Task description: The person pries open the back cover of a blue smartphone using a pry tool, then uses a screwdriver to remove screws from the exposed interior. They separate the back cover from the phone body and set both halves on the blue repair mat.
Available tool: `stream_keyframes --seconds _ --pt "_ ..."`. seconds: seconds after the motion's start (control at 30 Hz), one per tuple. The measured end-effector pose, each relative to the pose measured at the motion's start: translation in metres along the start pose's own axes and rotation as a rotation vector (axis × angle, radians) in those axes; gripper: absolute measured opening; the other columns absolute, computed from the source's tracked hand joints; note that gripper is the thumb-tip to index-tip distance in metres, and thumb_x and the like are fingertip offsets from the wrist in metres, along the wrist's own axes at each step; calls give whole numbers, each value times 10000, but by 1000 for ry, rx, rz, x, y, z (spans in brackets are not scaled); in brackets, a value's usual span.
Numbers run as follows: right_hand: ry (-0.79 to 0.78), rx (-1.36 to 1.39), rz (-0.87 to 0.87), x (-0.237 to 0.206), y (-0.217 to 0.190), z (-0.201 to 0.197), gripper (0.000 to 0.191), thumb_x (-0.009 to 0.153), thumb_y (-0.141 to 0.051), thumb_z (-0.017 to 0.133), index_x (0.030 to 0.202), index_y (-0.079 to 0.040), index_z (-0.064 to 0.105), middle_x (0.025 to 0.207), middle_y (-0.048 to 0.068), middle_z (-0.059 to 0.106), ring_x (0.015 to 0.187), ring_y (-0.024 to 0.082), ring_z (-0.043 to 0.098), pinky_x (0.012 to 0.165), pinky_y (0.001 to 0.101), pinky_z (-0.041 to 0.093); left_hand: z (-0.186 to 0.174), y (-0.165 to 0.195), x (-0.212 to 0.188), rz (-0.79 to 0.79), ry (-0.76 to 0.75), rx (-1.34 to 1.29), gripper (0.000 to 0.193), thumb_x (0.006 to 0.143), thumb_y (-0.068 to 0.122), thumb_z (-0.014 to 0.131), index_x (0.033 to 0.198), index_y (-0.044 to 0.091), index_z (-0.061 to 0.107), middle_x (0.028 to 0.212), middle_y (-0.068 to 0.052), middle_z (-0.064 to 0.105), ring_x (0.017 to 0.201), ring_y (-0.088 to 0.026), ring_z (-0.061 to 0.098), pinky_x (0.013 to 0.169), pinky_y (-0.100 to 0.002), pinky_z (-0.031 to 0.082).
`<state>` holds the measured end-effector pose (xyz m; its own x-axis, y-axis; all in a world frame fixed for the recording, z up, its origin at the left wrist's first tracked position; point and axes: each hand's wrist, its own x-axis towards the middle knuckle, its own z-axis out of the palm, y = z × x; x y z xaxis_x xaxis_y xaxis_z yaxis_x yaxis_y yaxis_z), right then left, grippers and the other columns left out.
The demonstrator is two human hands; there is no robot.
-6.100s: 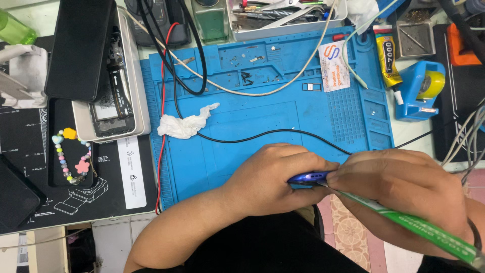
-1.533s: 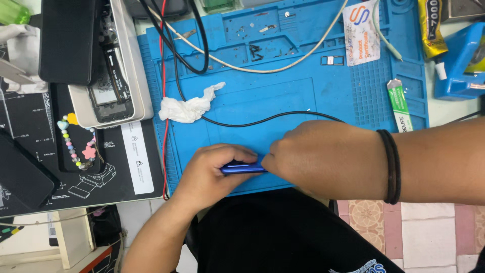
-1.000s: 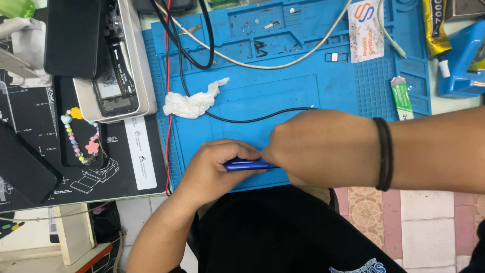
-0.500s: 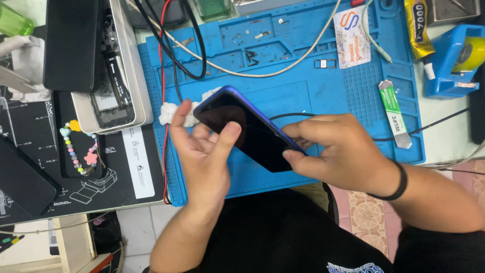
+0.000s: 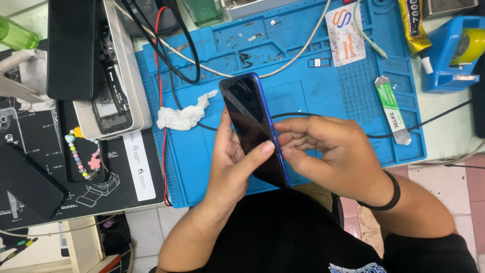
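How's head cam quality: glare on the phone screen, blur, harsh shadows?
Head view: sharp, with no motion blur on the left hand or right hand; the smartphone screen is dark, with only faint sheen and no blown glare; the blue repair mat is lit evenly, with soft shadows.

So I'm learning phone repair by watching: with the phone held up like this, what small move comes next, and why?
Probably press along the phone's right edge. The left hand cradles it with the thumb on the dark screen, and the right hand's fingertips pinch that blue edge above the mat, which suggests seating or checking the seam. That is only a guess.
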<state>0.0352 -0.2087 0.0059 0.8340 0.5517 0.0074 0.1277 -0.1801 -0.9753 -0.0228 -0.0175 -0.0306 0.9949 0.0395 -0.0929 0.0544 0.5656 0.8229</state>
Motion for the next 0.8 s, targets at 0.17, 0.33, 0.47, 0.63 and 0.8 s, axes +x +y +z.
stream_keyframes --seconds 0.17,0.33,0.47,0.63,0.8 --pt "38 -26 27 6 -1 -3 343 857 -12 745 1187 60 691 1021 101 781 907 115 764 819 248 639 1 4 -1 58 -147 117 1240 853 -89 778 1694 65 -121 1520 -155 455 1396 -231 532 1208 -386 453" --pt "67 -93 34 8 -1 -4 304 817 -18 787 1103 53 714 956 92 783 847 110 769 777 247 648 7 6 -3 55 -88 304 1345 772 -70 816 1648 51 -198 1385 -173 511 1262 -230 587 1142 -368 479" --pt "55 -111 0 7 -3 -6 314 805 -12 795 1096 58 702 948 92 772 849 112 765 782 249 645 11 9 -6 111 -75 392 1327 799 -45 823 1669 24 -177 1526 -160 482 1357 -220 582 1192 -368 477" --pt "38 -105 -35 5 -4 -9 341 794 1 790 1114 64 691 934 85 763 836 110 755 779 248 641 12 15 -8 139 -75 539 1298 788 -15 839 1680 1 -103 1539 -176 490 1384 -229 581 1197 -364 480" --pt "40 -100 -12 3 0 -10 231 798 9 782 1004 55 688 915 87 765 825 99 754 771 244 641 12 18 -9 183 -58 750 1288 748 44 880 1663 -25 -23 1554 -201 482 1416 -263 553 1192 -370 455"
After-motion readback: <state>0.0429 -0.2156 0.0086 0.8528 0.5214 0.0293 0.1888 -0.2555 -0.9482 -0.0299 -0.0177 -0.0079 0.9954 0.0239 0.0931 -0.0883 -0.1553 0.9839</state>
